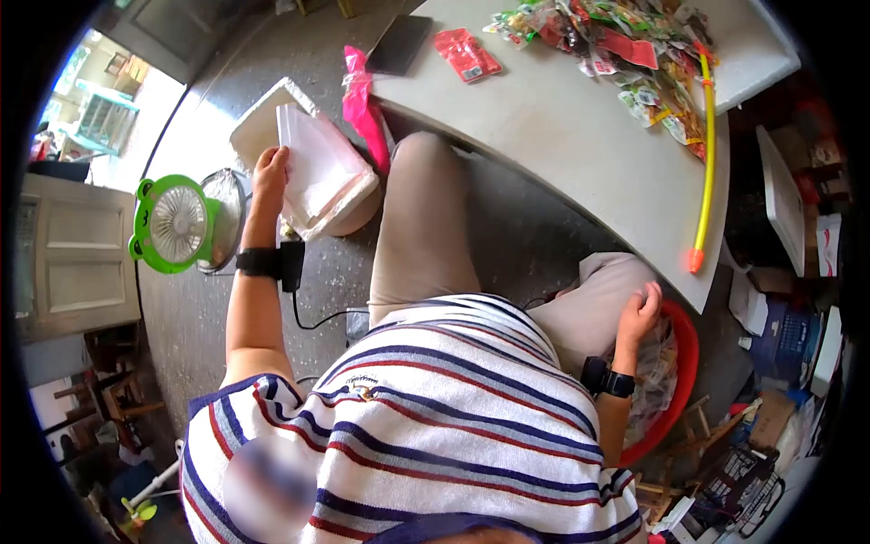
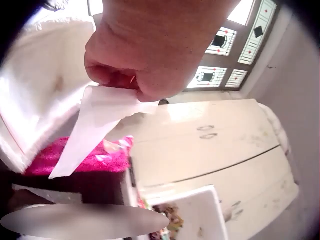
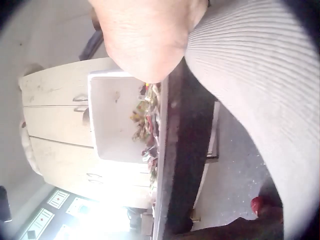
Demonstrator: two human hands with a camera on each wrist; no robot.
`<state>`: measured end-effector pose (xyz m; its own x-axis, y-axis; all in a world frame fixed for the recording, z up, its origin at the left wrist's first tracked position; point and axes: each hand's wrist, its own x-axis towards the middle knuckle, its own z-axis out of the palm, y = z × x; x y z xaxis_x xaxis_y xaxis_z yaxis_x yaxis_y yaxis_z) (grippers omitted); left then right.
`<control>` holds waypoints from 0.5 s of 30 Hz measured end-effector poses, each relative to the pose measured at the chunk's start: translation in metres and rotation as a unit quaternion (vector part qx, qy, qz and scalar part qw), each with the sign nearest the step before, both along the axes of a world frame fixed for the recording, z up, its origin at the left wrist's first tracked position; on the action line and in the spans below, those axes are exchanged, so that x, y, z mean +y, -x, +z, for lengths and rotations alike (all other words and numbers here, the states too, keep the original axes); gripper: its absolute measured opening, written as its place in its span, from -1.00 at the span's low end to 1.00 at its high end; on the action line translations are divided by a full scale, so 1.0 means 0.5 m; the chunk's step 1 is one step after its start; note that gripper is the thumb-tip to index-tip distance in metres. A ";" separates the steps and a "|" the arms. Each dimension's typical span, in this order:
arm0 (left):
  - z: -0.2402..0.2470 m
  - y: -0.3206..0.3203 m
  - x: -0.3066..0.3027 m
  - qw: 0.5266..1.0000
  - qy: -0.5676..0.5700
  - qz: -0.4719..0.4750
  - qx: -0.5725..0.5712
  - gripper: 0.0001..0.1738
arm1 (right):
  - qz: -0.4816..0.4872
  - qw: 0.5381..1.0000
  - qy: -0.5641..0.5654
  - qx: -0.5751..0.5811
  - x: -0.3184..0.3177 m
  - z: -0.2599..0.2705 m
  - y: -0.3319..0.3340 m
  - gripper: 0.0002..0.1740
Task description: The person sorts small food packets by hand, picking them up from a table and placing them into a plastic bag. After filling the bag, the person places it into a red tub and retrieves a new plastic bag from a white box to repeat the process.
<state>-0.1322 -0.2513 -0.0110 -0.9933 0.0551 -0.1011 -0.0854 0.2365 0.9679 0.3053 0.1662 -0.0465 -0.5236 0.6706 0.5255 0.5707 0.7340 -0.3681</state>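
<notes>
The left hand [image 1: 269,174] pinches the edge of a thin white sheet [image 1: 308,150], which lies over a white foam box [image 1: 252,136] beside the left knee. In the left wrist view, the fingers [image 2: 100,70] are curled over the sheet [image 2: 92,120], and it hangs down with a ragged edge. The right hand [image 1: 640,313] rests by the right thigh with fingers loosely bent and nothing in it. Only its heel side [image 3: 145,45] shows in the right wrist view, close to the trouser leg [image 3: 250,75].
On the table [image 1: 544,136] are a pile of small snack packets [image 1: 616,54], a red packet [image 1: 467,56] and a yellow stick [image 1: 710,172]. Pink plastic [image 1: 362,109] hangs at the table's corner. A red tub [image 1: 684,354] stands right; a green fan [image 1: 177,222] stands left.
</notes>
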 end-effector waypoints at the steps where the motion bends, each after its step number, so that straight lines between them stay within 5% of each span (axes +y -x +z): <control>1: 0.029 -0.008 0.019 1.000 -0.013 -0.015 0.016 -0.77 | 0.016 0.999 0.021 0.026 0.002 0.006 0.004 -0.77; 10: 0.133 -0.142 0.310 0.933 -0.109 -0.261 0.222 -0.89 | 0.191 0.923 0.277 0.185 -0.057 0.159 0.222 -0.76; 13: 0.104 -0.209 0.399 0.924 0.017 -0.346 0.163 -0.84 | 0.278 0.881 0.339 0.181 -0.109 0.184 0.306 -0.75; 15: 0.073 -0.243 0.449 0.907 -0.018 -0.404 0.114 -0.84 | 0.298 0.852 0.414 0.116 -0.112 0.175 0.342 -0.70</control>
<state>-0.0105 -0.0269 0.0253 -0.6222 0.7739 0.1182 0.3049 0.1004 0.9471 0.1343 0.1103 0.0411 -0.8473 0.5133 0.1366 0.0290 0.3016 -0.9530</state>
